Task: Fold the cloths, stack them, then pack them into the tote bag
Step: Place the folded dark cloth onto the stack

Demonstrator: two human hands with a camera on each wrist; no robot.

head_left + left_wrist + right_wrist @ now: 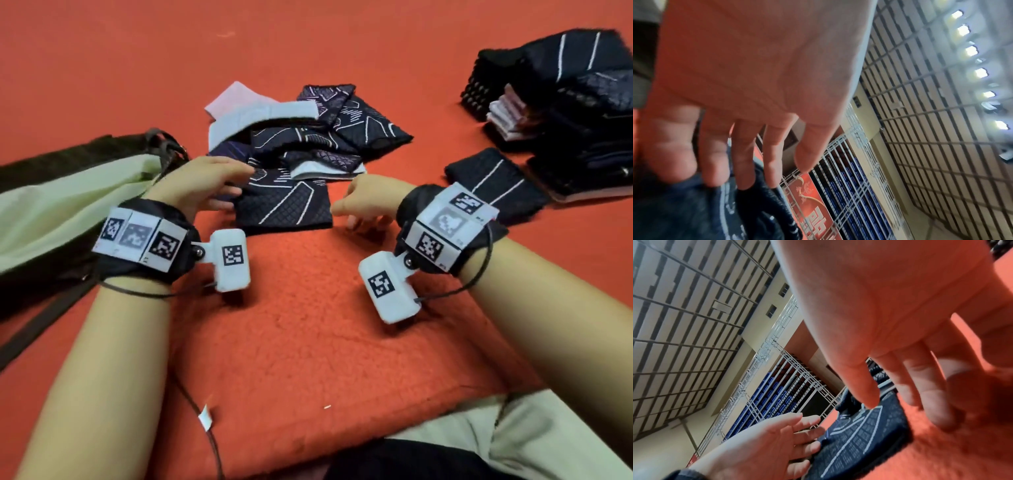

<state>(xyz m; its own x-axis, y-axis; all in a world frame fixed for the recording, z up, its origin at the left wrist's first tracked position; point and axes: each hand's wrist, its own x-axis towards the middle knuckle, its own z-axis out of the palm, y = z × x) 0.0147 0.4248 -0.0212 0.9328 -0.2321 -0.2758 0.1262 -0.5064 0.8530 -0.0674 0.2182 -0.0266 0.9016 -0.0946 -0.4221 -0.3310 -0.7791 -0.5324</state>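
red mat (308, 325) open, cloth pile (308, 137) behind

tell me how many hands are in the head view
2. The left hand lies open, touching the left edge of the folded dark cloth. The right hand hovers just right of that cloth, fingers loosely curled, holding nothing.

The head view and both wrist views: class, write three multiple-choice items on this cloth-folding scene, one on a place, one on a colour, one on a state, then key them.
1. Where does the tote bag lie?
A. by the left hand
B. by the right hand
C. on the folded stacks

2. What colour is the surface under the cloths?
A. blue
B. red-orange
C. white

3. The left hand is
A. a closed fist
B. open, fingers touching the folded dark cloth
C. inside the bag

Key: 1 A, the bag lies at the person's left; 2 B, red-orange throughout; 3 B, the wrist views show straight fingers at the cloth's edge.
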